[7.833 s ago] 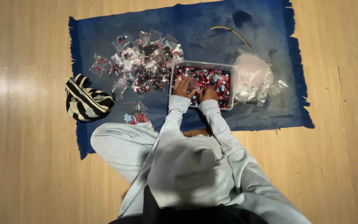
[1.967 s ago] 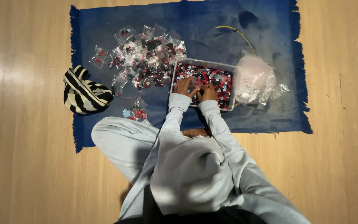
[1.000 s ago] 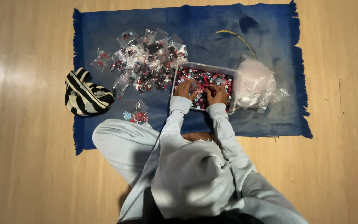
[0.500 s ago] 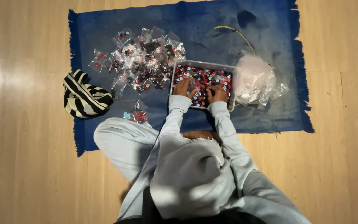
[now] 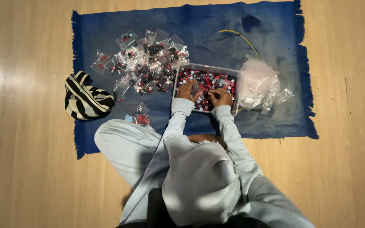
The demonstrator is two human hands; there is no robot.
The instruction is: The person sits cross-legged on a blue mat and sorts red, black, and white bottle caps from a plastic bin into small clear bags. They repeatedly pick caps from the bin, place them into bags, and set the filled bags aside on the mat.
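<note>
Nearest the camera, at the bottom of the frame, sits a person in pale grey clothing, both sleeves reaching up to the middle of the picture. The left hand [image 5: 187, 90] lies flat with fingers spread on the small red, black and white pieces inside the clear rectangular plastic tub [image 5: 206, 69]; the right hand [image 5: 220, 96] rests just beside it with fingers curled into the pieces, though whether it pinches any cannot be told. The tub sits at centre frame on the dark blue fringed rug [image 5: 199, 25], its long axis running left to right and tilted slightly down to the right.

Judging by the layout, much is bagged: a heap of small clear filled packets [image 5: 146, 63] lies upper left of the tub, one more packet [image 5: 138, 117] near the knee. The tub remains well filled, so plenty is left. A crumpled clear plastic bag [image 5: 258, 84] touches the tub's right side. A black-and-white striped pouch [image 5: 87, 98] lies at the rug's left edge.
</note>
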